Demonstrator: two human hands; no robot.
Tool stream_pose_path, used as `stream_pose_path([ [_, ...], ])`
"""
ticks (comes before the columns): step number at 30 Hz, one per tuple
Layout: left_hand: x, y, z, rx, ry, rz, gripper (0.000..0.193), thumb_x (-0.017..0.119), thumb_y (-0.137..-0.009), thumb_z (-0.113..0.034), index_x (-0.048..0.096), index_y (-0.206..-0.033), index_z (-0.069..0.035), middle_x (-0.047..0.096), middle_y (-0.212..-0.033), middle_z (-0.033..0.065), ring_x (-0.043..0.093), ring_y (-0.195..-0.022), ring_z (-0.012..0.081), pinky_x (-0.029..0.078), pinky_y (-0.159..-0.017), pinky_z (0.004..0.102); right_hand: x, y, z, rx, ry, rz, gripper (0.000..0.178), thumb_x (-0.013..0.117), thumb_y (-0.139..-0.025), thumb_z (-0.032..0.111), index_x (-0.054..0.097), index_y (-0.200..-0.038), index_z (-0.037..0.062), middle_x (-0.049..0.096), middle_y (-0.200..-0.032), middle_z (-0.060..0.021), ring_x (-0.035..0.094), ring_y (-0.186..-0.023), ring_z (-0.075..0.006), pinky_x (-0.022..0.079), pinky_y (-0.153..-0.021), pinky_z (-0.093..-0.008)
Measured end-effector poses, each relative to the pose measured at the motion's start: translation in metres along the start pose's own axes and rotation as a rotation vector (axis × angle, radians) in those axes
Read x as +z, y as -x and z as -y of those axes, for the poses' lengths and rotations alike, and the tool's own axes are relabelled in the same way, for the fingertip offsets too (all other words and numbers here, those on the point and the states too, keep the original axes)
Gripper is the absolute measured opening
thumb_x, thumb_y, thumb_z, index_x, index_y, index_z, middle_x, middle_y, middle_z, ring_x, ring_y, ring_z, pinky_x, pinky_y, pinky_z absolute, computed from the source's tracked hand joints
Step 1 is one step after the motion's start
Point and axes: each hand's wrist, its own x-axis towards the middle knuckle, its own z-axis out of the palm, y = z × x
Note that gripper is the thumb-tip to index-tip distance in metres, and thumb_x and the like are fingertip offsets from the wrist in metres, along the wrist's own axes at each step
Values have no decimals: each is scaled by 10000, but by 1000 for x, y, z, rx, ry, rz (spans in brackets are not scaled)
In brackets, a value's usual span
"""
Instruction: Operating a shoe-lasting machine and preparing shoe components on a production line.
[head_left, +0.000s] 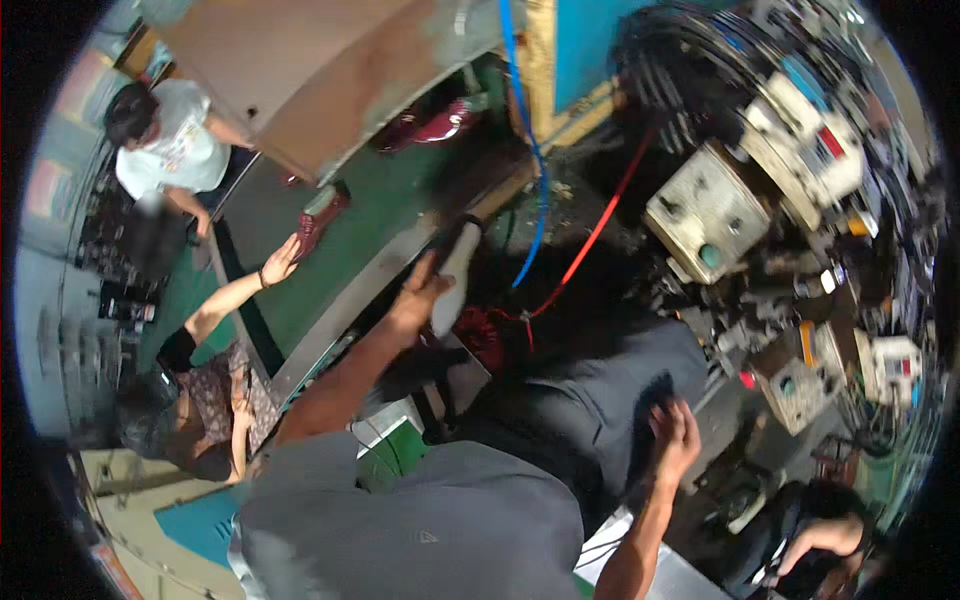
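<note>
My left hand [418, 297] reaches forward and grips a pale grey tool handle [455, 268] that points up and away from me. A blue hose [530, 150] and a red cable [598, 228] run from the dark area beside the tool toward the top of the view. My right hand [675, 436] rests with fingers spread on dark grey cloth [590, 395] that looks like my trouser leg; it holds nothing. My grey shirt [420, 520] fills the lower middle.
Beige electronic instruments [708, 212] and loose parts crowd a bench at right. A brown panel [310, 70] stands over a green floor [350, 240]. One person in white [170, 145] stands upper left, another [215, 390] sits at left with an arm out, a third [820, 540] is lower right.
</note>
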Motion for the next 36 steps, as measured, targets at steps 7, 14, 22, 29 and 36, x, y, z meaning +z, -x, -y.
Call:
stream_pose_path([
  [7, -261, -66, 35, -45, -1754, -571, 1059, 795, -901, -159, 219, -1685, -578, 356, -1677, 311, 428, -1483, 517, 425, -1161, 614, -84, -9, -35, 50, -72, -156, 311, 698, -1081, 262, 646, -1293, 40, 726, -1106, -57, 710, -963, -208, 567, -820, -338],
  [14, -305, -55, -27, -410, -1697, -423, 687, 815, -856, -204, 593, -1506, -212, 494, -1622, 234, 501, -1476, 422, 511, -1056, 627, -71, -40, -2, -62, 20, 58, 258, 681, -1081, 240, 694, -1274, 69, 731, -1142, -55, 719, -1035, -225, 566, -917, -381],
  [22, -336, 190, 81, -461, -1026, 203, 323, 748, -925, -322, 713, -1080, -40, 746, -906, 95, 702, -823, 238, 570, -743, 413, 5, -83, -14, -30, 220, 264, 328, 663, -1104, 275, 668, -1307, 17, 730, -1171, -97, 722, -1007, -224, 584, -908, -378],
  [29, -168, 418, 182, -649, -1156, 659, 901, 822, -829, -548, 549, -1592, -156, 551, -1592, 179, 456, -1517, 354, 450, -1176, 503, -1, -92, -53, -61, 90, 402, 304, 664, -1104, 195, 661, -1279, -53, 746, -1142, -145, 740, -958, -249, 610, -856, -365],
  [36, -137, 452, 214, -534, -1281, -611, 907, 849, -760, -322, 458, -1555, -125, 620, -1305, 229, 543, -1334, 460, 491, -1107, 546, -13, -83, -43, -136, -43, 429, 279, 655, -1107, 175, 650, -1276, -46, 741, -1113, -160, 720, -908, -247, 590, -819, -363],
])
